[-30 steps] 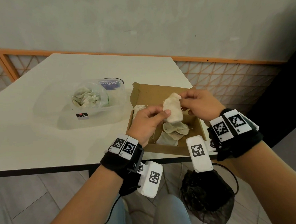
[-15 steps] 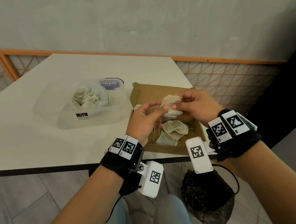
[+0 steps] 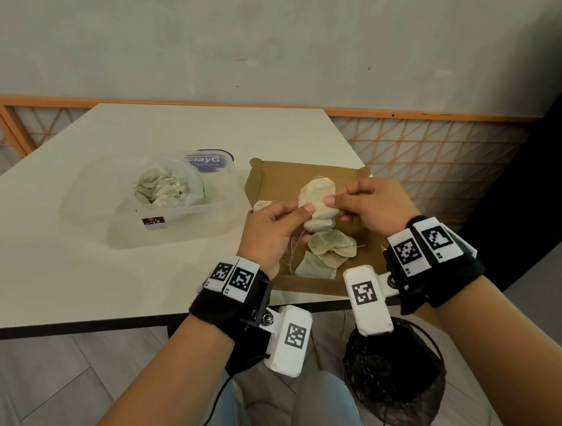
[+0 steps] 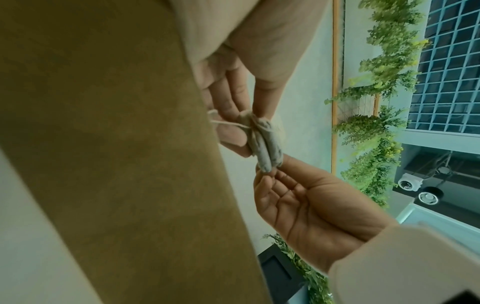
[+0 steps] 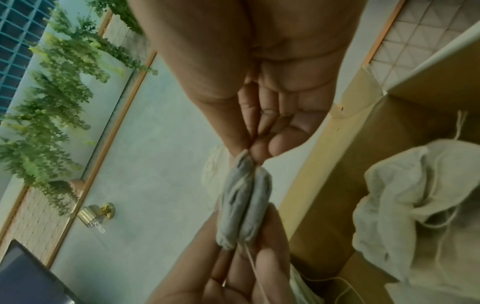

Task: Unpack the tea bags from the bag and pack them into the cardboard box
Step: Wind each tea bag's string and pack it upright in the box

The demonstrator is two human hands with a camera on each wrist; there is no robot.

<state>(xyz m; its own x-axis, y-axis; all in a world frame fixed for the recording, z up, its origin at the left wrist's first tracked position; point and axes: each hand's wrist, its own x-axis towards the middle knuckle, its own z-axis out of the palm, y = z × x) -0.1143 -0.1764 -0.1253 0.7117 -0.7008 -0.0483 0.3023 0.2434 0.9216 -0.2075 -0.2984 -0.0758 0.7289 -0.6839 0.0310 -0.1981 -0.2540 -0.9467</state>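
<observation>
A pale tea bag (image 3: 316, 196) hangs over the open brown cardboard box (image 3: 302, 280), held from both sides. My left hand (image 3: 304, 214) pinches its lower left edge, with the string trailing below. My right hand (image 3: 334, 199) pinches its right edge. In the left wrist view the folded tea bag (image 4: 265, 144) sits between my left hand (image 4: 241, 123) and my right hand (image 4: 267, 174). In the right wrist view my right hand (image 5: 249, 152) pinches the top of the tea bag (image 5: 244, 205). Other tea bags (image 3: 331, 248) lie in the box. The clear plastic bag (image 3: 167, 187) holds several more.
The plastic bag sits in a clear plastic container (image 3: 174, 230) left of the box on the white table (image 3: 59, 250). The box stands at the table's near right corner. A black mesh bag (image 3: 395, 375) lies on the floor below the table's edge.
My hands drew closer together on the tea bag, which first bunched up and now shows its flat face. It stays above the box.
</observation>
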